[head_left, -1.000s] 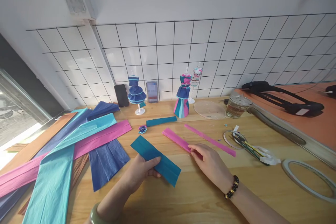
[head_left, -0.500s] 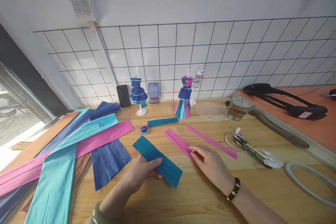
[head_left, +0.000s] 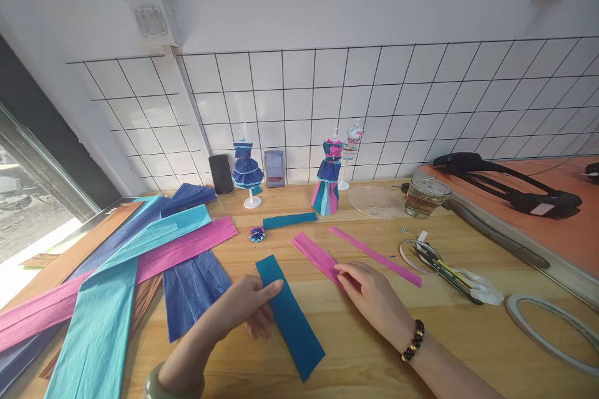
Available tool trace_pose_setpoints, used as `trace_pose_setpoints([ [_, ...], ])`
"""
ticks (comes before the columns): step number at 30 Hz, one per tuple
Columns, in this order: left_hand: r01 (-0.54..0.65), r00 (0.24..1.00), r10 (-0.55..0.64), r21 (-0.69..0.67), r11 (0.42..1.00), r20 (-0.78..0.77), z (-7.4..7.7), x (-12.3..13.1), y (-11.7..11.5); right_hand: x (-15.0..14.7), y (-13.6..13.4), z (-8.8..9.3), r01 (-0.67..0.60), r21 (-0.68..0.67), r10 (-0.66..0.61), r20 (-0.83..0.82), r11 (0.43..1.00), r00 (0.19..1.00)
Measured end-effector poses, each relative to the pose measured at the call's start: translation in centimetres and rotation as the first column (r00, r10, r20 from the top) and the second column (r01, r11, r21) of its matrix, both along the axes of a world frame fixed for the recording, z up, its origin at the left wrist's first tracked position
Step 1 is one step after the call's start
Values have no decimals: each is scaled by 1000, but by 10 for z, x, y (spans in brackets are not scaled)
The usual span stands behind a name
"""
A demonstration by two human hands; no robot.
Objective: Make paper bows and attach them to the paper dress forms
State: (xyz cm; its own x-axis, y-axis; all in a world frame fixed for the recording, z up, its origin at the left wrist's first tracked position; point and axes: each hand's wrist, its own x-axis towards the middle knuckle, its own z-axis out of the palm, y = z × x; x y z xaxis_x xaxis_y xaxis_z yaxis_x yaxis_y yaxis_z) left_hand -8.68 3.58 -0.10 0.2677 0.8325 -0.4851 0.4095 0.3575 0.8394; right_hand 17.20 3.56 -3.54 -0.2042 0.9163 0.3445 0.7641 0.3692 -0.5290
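A wide teal crepe paper strip (head_left: 292, 324) slants across the table in front of me. My left hand (head_left: 248, 308) is at its left edge, the thumb stretched over the strip and the other fingers apart from it, slightly blurred. Pinched between the thumb and fingers of my right hand (head_left: 367, 293) is the near end of a pink paper strip (head_left: 313, 252), whose far part rests on the wood. Beyond that hand lies a narrower pink strip (head_left: 374, 254). A thin teal strip (head_left: 290, 220) and a small pleated paper flower (head_left: 257, 234) are farther back.
Long crepe paper strips (head_left: 107, 312) overlap at left. Mini dress forms in blue (head_left: 248, 171) and multicoloured (head_left: 329, 168) paper dresses stand at the back beside phones (head_left: 274, 168). At right are a glass (head_left: 425, 196), a cutter (head_left: 444, 271) and a tape roll (head_left: 552, 330).
My left hand has turned and drawn back from the teal strip, its fingers no longer beneath it. The strip has swung steeper and nearer to me. My right hand keeps its pinch.
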Motion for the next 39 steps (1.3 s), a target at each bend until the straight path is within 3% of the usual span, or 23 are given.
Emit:
trace_pose_setpoints([
  [3,-139,974,159,132,981,-161,0,-15,12,-1,-1,0,-9,0,9,1,1000,1000],
  [6,-230,911,339,394,890,-234,-7,-30,27,-3,-2,1,-20,1,20,-5,1000,1000],
  [8,-251,873,412,484,838,-260,-13,-37,38,-3,-3,3,-29,2,29,-8,1000,1000],
  [11,-267,846,453,513,816,-280,-18,-40,55,-3,-3,4,-44,-2,44,-5,999,999],
  [16,-282,809,474,478,832,-348,-16,-33,85,-1,-4,3,-67,-15,66,-15,998,998],
  [24,-277,815,424,376,884,-396,-14,-16,106,2,-1,-2,-87,6,87,-50,996,995],
  [29,-243,832,412,425,872,-371,-10,-10,97,2,-3,-1,-87,18,89,-93,996,992],
  [32,-186,864,384,502,845,-326,-2,-1,84,1,-4,0,-87,27,91,-199,996,976],
  [37,8,962,119,464,886,-245,24,32,51,-5,-6,4,-133,-27,102,-500,991,860],
  [39,132,984,-75,371,919,-165,36,48,37,-8,-6,6,-151,-98,61,-609,984,791],
])
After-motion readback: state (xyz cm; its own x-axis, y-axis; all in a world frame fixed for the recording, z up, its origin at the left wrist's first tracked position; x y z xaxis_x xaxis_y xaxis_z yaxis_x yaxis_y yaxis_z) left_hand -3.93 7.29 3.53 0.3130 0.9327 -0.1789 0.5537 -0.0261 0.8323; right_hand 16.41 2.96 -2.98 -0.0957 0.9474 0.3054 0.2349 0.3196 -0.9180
